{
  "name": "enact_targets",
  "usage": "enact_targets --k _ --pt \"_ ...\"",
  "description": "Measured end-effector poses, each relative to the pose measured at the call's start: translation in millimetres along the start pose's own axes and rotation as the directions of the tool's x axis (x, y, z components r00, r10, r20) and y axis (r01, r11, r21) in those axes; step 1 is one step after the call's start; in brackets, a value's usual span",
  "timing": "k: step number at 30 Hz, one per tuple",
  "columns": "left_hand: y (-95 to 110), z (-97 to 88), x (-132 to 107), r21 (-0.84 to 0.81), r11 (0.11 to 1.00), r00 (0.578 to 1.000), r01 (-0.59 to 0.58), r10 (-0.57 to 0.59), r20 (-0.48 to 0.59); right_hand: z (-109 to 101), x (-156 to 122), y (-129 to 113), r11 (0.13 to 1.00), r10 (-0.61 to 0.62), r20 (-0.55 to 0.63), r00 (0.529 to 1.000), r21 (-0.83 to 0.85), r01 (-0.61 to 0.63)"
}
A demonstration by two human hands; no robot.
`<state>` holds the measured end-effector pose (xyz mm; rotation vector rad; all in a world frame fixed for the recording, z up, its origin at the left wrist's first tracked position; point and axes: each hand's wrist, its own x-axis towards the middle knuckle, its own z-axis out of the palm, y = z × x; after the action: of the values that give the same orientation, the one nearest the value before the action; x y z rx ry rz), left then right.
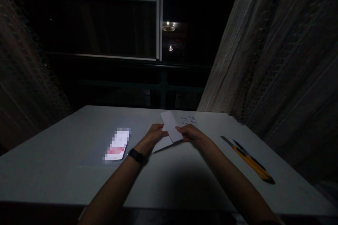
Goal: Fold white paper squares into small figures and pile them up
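Observation:
Between my hands, above the white table (pixel 169 179), is a sheet of white paper (pixel 171 126) folded so that one flap crosses over the other part. My left hand (pixel 155 135) grips its left side, thumb on top. From the right, my right hand (pixel 190 133) pinches the upper flap near its edge, its thumb lying on the paper. Behind the right hand, small dark printed or drawn marks (pixel 189 120) show in a little group, partly covered by that hand. A dark watch sits on my left wrist.
Left of my hands a lit phone (pixel 118 144) with a blurred screen rests on a pale sheet (pixel 91 160). To the right lie a yellow box cutter (pixel 249 161) with its blade out and a dark pen (pixel 248 153). Curtains (pixel 237 42) and a dark window frame the table's far side.

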<state>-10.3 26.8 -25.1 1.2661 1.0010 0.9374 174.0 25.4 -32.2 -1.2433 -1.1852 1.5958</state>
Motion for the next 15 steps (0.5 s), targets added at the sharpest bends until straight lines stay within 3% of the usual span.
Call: enact_targets --k 15 --pt "5.5 4.0 -5.3 -0.056 0.998 1.0 -0.015 0.014 -0.003 8.9 -4.2 -3.3 0.954 -0.196 -0.121 0.973 -0.253 0.161"
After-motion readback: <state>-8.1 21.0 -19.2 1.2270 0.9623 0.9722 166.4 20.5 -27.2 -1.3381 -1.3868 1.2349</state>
